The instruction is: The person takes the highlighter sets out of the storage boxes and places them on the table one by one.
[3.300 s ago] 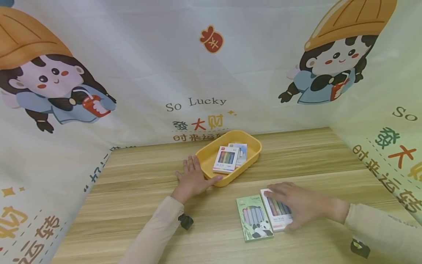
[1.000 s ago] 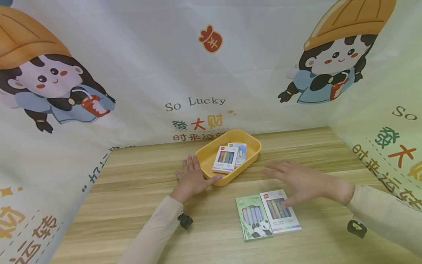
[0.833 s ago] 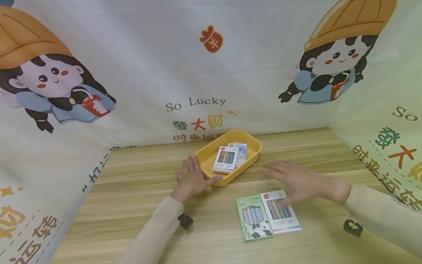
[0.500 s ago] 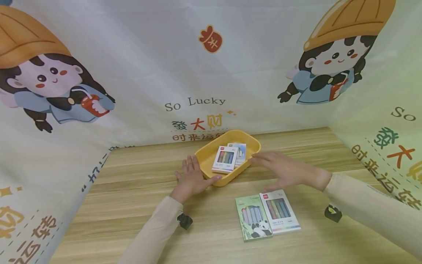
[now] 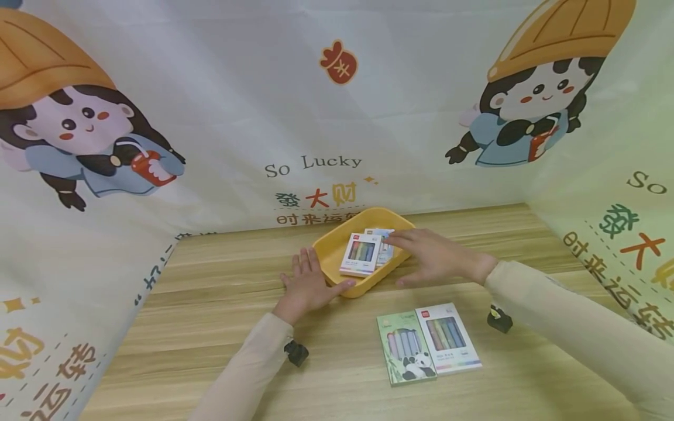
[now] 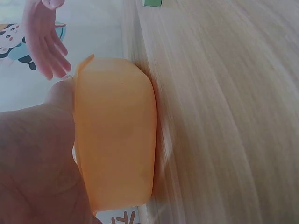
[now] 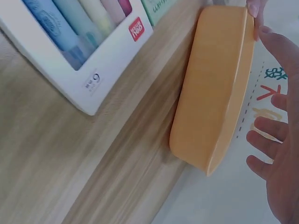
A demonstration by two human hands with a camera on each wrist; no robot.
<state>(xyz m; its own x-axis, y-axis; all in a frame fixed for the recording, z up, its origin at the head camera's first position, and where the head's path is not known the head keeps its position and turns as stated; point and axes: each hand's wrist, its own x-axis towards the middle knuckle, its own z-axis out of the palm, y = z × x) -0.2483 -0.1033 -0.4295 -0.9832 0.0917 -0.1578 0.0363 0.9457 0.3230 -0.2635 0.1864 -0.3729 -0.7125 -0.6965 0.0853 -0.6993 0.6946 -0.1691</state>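
Note:
In the head view my left hand (image 5: 308, 287) rests with spread fingers against the near left end of a yellow plastic basket (image 5: 327, 254), its thumb along the rim. My right hand (image 5: 437, 257) reaches over the basket's right edge, fingers extended and holding nothing. Inside lies a white windowed box of pen-like coloured sticks (image 5: 361, 254), overlapping a blue-and-white box (image 5: 387, 248). On the table, a green panda box (image 5: 405, 348) lies beside a larger white windowed box (image 5: 449, 338), both flat. The right wrist view shows that white box (image 7: 93, 70) close up, its sticks behind the window.
The wood-grain table (image 5: 210, 327) meets a printed cloth backdrop (image 5: 237, 117) right behind the basket. More cloth rises on the left and right sides. A black strap piece (image 5: 296, 353) sits under the left wrist, another (image 5: 499, 319) under the right.
My right hand has lifted off the larger white box and moved left and away from me to the basket's right edge. The left hand, the basket and the boxes inside it have stayed put.

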